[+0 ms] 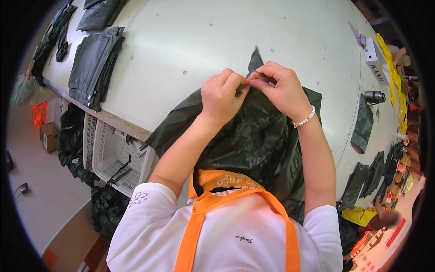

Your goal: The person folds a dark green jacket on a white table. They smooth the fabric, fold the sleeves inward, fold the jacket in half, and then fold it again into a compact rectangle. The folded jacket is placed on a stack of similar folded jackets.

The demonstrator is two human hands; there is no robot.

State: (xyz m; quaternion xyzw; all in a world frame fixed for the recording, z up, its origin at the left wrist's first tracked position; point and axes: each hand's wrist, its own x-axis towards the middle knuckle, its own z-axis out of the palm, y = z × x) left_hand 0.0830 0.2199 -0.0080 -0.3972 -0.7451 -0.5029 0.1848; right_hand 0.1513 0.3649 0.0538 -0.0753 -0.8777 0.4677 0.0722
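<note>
A dark green, thin and shiny garment [253, 131] lies bunched over the table's near edge and hangs down against my orange apron. My left hand [223, 93] pinches the garment's upper edge between thumb and fingers. Close beside it, my right hand [281, 88] grips the same fabric, and the two sets of fingertips nearly meet. A narrow pointed piece of the dark fabric [255, 60] sticks out on the table beyond my fingers. Some small dark bit shows between the right fingers, too small to name.
Folded dark green garments [93, 63] are stacked at the table's left. Below that edge stands a white plastic basket [113, 154]. Along the right lie a white box [377, 61], a metal flask [374, 97] and more folded dark pieces [362, 124]. A person in yellow [362, 216] is at the lower right.
</note>
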